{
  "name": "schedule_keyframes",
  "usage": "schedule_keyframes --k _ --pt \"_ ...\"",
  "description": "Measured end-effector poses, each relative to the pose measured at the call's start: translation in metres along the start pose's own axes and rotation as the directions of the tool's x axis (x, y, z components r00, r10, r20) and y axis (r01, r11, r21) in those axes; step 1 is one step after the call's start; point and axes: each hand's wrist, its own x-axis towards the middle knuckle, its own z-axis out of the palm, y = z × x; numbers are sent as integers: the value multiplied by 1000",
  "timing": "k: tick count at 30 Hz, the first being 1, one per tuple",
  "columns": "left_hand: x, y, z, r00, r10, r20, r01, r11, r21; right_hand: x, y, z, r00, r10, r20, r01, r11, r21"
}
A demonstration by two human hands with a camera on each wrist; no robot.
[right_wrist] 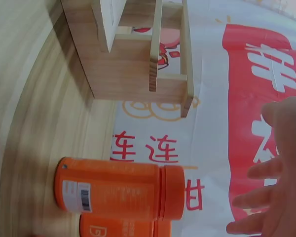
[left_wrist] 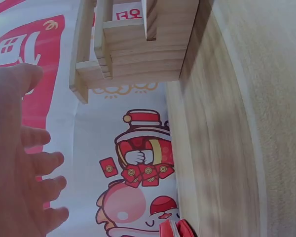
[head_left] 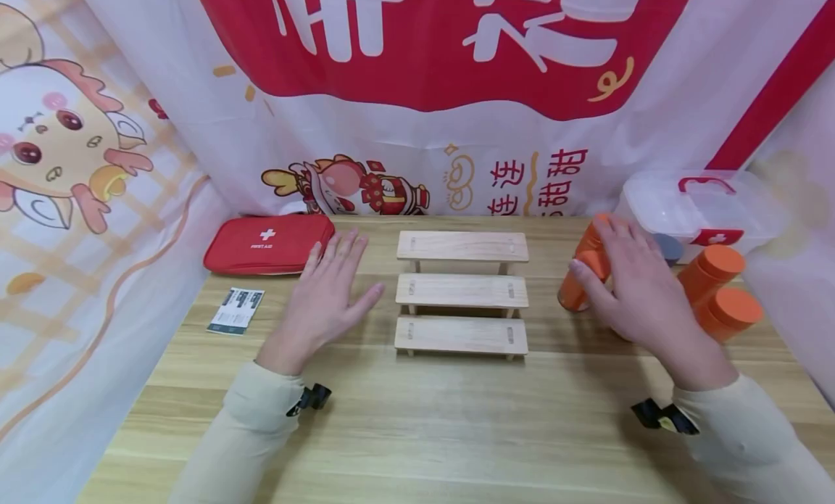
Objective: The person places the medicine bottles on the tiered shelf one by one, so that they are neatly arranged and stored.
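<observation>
My left hand (head_left: 324,301) is held over the table between a red first-aid pouch (head_left: 261,244) and a three-step wooden stand (head_left: 461,291). Its fingers are spread and it holds nothing. Over on the other side, my right hand (head_left: 642,286) hovers above orange bottles, hiding part of them. The right wrist view shows a gap between its extended fingers (right_wrist: 256,198) and the nearest orange bottle (right_wrist: 113,187), which stands upright. Side views of the stand (left_wrist: 143,59) show its stepped shelves with nothing on them.
Two more orange bottles (head_left: 732,312) and a blue-grey lid (head_left: 669,247) stand at right. Behind them sits a clear plastic box (head_left: 659,199) with a red handle. A printed card (head_left: 236,310) lies at left. Printed cloth (head_left: 417,149) hangs around the wooden table (head_left: 417,417).
</observation>
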Motion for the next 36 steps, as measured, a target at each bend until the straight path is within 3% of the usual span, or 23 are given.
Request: schedule_keyframes --k 3,7,10,16,19,22,28,36 --pt "0 0 -2 1000 -2 -19 1 998 -70 -5 5 -2 999 14 -42 -13 999 30" --pt "-2 -1 -4 998 -15 -65 5 988 -154 -12 12 -3 988 11 -153 -4 999 44" --pt "-4 -2 -3 995 -33 -90 13 979 -206 -16 17 -3 967 14 -254 10 996 92" --pt "-7 -1 -2 995 -79 -65 52 941 -336 -24 26 0 916 29 -401 68 972 225" --pt "-8 1 -2 993 -85 -80 48 921 -386 -28 32 1 898 24 -440 102 960 261" --pt "-8 1 -1 993 -86 -85 42 904 -425 -33 41 3 894 21 -447 120 952 283" --pt "-7 3 2 997 -77 9 71 872 -485 -45 59 6 877 -8 -480 160 948 276" --pt "-12 1 10 983 -77 168 155 839 -522 -58 70 13 878 25 -478 80 977 198"
